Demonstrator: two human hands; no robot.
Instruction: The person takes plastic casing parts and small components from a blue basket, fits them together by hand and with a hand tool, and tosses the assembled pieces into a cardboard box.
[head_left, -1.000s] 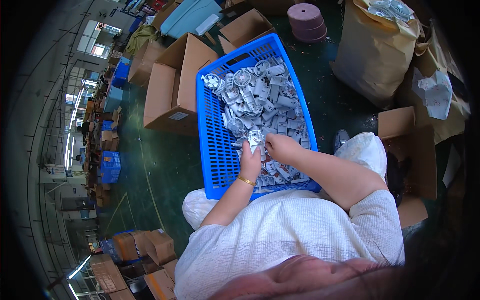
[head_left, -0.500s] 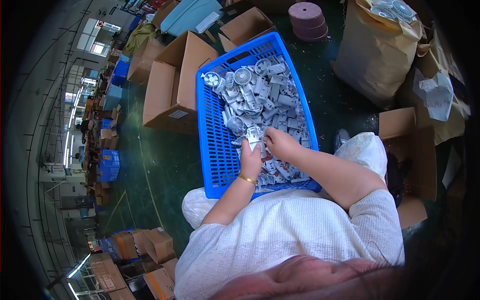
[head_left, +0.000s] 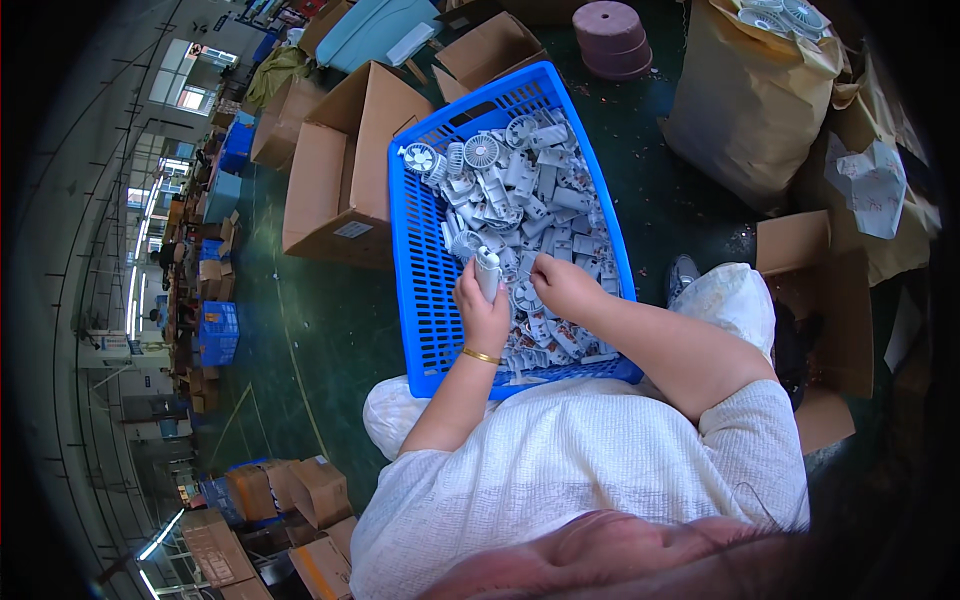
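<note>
A large blue plastic basket [head_left: 408, 290] stands in front of me, piled with pale grey-white plastic fan parts [head_left: 570, 200]. Over its near half, my left hand [head_left: 482, 318] grips a pale plastic fan handle housing [head_left: 488, 274], held roughly upright with its smooth, rounded side showing. To the right, my right hand [head_left: 565, 288] is closed in a pinch, apart from the housing. Whatever its fingertips hold is too small or hidden to make out. Round fan heads with grilles [head_left: 481, 151] lie at the basket's far left.
Open cardboard boxes [head_left: 335, 190] stand left of the basket, and another box [head_left: 835, 300] is at my right. Beyond are an upturned purple tub [head_left: 612, 40] and a big brown paper sack [head_left: 750, 100] topped with fan grilles. More cartons [head_left: 300, 490] sit at lower left.
My left hand has shifted a little left and turned the housing, from its open inner face to its narrow, smooth side. The gap between my hands has widened; my right hand has barely moved.
</note>
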